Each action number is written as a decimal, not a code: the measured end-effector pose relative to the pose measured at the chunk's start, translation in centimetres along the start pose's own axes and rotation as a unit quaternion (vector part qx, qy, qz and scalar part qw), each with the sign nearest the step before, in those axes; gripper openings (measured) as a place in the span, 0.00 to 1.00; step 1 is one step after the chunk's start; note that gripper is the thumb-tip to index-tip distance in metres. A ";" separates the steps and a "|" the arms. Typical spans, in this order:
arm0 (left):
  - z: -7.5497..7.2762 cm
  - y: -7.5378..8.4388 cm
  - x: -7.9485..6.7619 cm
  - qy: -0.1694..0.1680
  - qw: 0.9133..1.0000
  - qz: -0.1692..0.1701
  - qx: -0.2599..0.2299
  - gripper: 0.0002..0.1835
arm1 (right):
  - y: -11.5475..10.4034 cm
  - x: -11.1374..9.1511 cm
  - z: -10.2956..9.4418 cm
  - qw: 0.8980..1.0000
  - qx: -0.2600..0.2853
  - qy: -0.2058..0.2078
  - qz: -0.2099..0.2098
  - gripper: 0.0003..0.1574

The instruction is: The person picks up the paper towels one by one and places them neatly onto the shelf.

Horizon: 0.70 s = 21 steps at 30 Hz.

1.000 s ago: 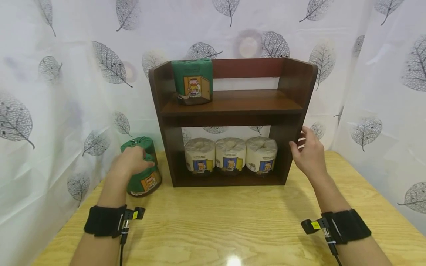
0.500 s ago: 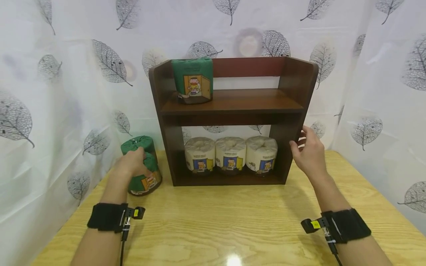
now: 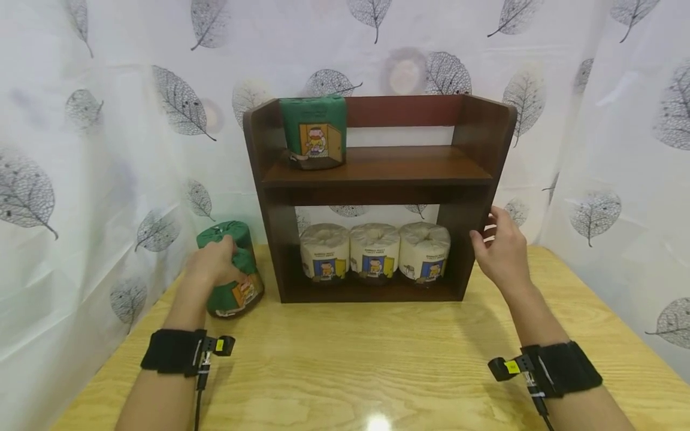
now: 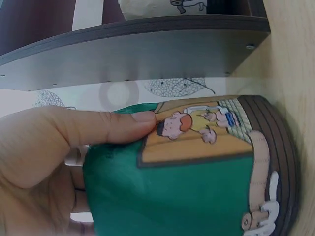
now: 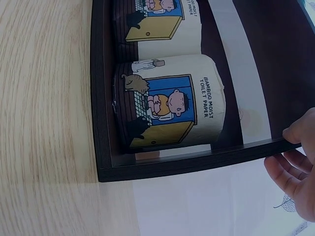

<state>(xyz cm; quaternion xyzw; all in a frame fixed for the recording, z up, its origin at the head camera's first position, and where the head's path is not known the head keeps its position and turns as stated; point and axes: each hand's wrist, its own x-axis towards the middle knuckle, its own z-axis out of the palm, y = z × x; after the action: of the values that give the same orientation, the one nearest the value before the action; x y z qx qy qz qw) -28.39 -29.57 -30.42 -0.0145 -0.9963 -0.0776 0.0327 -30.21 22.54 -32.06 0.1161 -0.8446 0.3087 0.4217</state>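
Observation:
At the left of the table, my left hand (image 3: 212,262) holds the nearer green-wrapped toilet paper roll (image 3: 233,299) from above. In the left wrist view its thumb (image 4: 118,127) presses on the printed wrapper (image 4: 197,182); the other fingers are partly hidden behind the roll. A second green roll (image 3: 218,230) stands right behind it. My right hand (image 3: 502,248) grips the right side panel of the dark wooden shelf (image 3: 377,190). In the right wrist view, the thumb (image 5: 295,132) is on the panel's edge and the curled fingers (image 5: 285,172) are on its outer side.
One green toilet paper roll (image 3: 314,133) stands at the left of the upper shelf board (image 3: 415,164). Below, three cream rolls (image 3: 374,254) stand side by side. The wooden table (image 3: 345,359) lies in front; a leaf-patterned curtain (image 3: 135,137) hangs behind and at the sides.
My left thumb, raised and stretched to the right earlier, has come down onto the nearer green roll. My right hand has stayed on the shelf's side panel.

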 end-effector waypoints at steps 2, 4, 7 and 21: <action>0.0 0.0 0.0 0.018 1.000 0.006 -0.006 0.37 | 0.0 0.0 0.0 1.000 0.003 0.001 -0.001 0.29; -0.2 0.1 -0.1 0.040 0.999 0.014 -0.018 0.36 | 0.0 0.0 0.1 1.000 0.004 0.002 -0.003 0.29; -0.6 0.4 -0.3 0.067 0.997 0.024 -0.035 0.35 | 0.1 0.0 0.2 1.000 0.004 0.004 -0.004 0.30; -2.5 1.9 -1.6 0.112 0.992 0.026 -0.061 0.34 | 0.1 0.0 0.1 1.000 0.002 0.000 0.001 0.29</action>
<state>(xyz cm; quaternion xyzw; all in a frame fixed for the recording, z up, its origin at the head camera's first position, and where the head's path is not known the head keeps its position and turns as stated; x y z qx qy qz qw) -26.61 -28.08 -27.76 -0.0335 -0.9791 -0.1390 0.1448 -30.36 22.57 -32.17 0.1161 -0.8440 0.3108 0.4214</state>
